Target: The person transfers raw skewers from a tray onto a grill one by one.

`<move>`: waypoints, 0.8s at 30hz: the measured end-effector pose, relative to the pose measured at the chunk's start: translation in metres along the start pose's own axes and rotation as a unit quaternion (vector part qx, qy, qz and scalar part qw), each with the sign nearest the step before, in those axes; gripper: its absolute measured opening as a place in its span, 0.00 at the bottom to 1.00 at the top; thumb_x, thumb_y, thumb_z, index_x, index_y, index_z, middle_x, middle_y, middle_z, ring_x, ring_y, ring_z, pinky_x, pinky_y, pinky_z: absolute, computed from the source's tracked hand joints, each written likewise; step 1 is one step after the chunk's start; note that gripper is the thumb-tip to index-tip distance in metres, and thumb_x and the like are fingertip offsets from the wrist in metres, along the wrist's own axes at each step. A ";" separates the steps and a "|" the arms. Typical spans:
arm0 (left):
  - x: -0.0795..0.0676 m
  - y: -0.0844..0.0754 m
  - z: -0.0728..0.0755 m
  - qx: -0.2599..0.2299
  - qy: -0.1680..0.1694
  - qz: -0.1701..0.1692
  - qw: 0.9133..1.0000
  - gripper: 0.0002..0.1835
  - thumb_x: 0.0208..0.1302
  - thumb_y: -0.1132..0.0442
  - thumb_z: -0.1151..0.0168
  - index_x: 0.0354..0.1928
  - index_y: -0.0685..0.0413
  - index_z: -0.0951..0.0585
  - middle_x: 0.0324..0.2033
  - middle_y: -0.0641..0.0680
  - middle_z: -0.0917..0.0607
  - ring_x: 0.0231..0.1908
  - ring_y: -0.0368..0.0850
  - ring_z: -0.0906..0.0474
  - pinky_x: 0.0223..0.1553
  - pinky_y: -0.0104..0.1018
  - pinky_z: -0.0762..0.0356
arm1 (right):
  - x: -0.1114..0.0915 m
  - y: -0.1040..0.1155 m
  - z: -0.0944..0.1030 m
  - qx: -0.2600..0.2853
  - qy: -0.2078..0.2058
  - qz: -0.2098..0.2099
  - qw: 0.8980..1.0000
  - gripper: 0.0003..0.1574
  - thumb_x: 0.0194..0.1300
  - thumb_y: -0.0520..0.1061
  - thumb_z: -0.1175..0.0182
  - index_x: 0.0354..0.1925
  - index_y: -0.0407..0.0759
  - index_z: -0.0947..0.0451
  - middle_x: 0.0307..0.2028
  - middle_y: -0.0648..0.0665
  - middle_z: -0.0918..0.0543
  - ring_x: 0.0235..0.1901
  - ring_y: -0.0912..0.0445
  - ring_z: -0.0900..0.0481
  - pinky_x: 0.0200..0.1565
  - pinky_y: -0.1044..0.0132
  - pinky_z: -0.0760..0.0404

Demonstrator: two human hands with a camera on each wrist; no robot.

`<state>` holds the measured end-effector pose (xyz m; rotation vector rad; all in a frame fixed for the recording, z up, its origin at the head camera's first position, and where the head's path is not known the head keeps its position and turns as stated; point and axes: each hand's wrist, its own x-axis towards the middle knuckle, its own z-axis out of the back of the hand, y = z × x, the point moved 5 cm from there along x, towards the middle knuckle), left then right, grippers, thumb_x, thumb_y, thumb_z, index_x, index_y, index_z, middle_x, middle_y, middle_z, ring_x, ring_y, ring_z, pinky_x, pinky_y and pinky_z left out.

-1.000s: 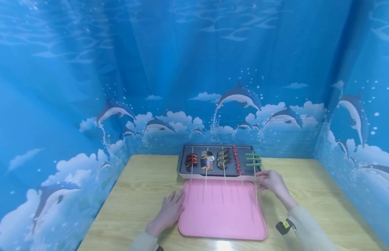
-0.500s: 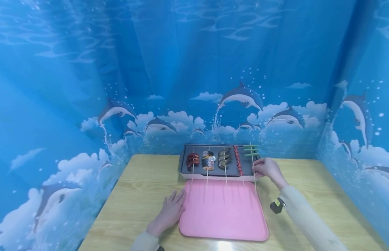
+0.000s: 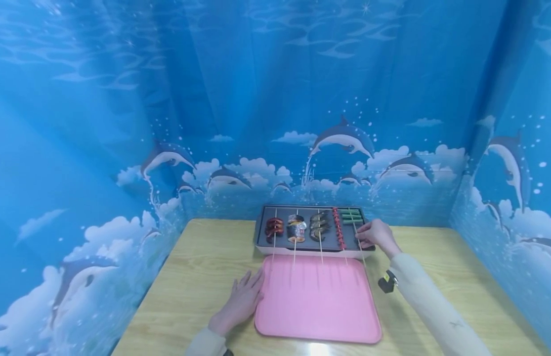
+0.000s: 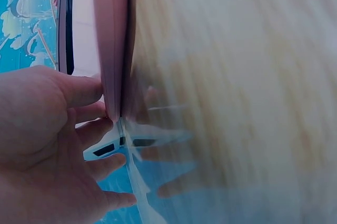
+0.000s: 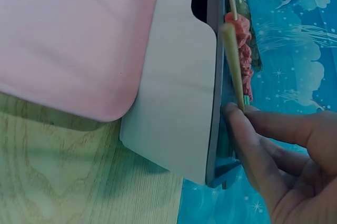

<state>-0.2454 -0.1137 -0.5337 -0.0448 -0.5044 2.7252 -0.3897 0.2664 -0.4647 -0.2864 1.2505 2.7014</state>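
My right hand (image 3: 377, 236) pinches the stick of a skewer with green vegetable pieces (image 3: 352, 216) at the right end of the electric grill (image 3: 311, 251). The green pieces lie on or just above the dark plate; which, I cannot tell. In the right wrist view, thumb and fingertips close on the wooden stick (image 5: 233, 61), beside the grill's edge. My left hand (image 3: 239, 301), fingers extended, rests at the left edge of the pink tray (image 3: 319, 311). Its thumb and fingertips touch the tray's rim in the left wrist view.
Across the grill lie a dark red skewer (image 3: 274, 227), a fish-like skewer (image 3: 296, 230), a shrimp skewer (image 3: 319, 226) and a red meat skewer (image 3: 339, 230). Their sticks overhang the tray. A blue dolphin curtain (image 3: 257, 99) hangs behind the wooden table (image 3: 182, 277).
My right hand has moved left and away from me, carrying the green skewer further onto the grill's right end and lowering it. My left hand has stayed at the tray.
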 end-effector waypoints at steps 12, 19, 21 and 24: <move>0.001 0.001 0.002 -0.001 0.001 -0.002 1.000 0.28 0.70 0.56 0.55 0.68 0.57 0.42 0.69 0.56 0.43 0.67 0.65 0.51 0.61 0.71 0.56 | -0.002 -0.002 0.002 -0.001 -0.025 0.003 1.000 0.17 0.56 0.41 0.36 0.42 0.30 0.21 0.27 0.39 0.15 0.20 0.54 0.17 0.26 0.61 0.16; 0.003 0.001 0.008 0.007 -0.001 -0.010 1.000 0.27 0.69 0.56 0.54 0.67 0.57 0.39 0.68 0.57 0.40 0.66 0.66 0.49 0.60 0.72 0.54 | -0.017 -0.002 0.008 -0.012 -0.071 0.041 0.997 0.18 0.66 0.45 0.46 0.47 0.32 0.23 0.33 0.36 0.16 0.22 0.55 0.17 0.26 0.63 0.16; 0.004 0.001 0.012 0.017 -0.007 -0.016 1.000 0.26 0.69 0.56 0.54 0.66 0.58 0.38 0.67 0.58 0.38 0.65 0.67 0.47 0.59 0.72 0.52 | -0.025 -0.001 0.010 -0.031 -0.089 0.067 0.993 0.20 0.68 0.47 0.48 0.49 0.33 0.23 0.33 0.36 0.16 0.22 0.55 0.17 0.23 0.65 0.18; 0.006 0.002 0.021 0.021 -0.024 -0.022 0.999 0.26 0.70 0.54 0.55 0.65 0.59 0.36 0.66 0.59 0.37 0.64 0.67 0.46 0.57 0.73 0.50 | -0.041 0.002 0.012 -0.069 -0.127 0.116 0.983 0.23 0.70 0.50 0.52 0.51 0.35 0.24 0.36 0.35 0.16 0.24 0.52 0.18 0.20 0.65 0.23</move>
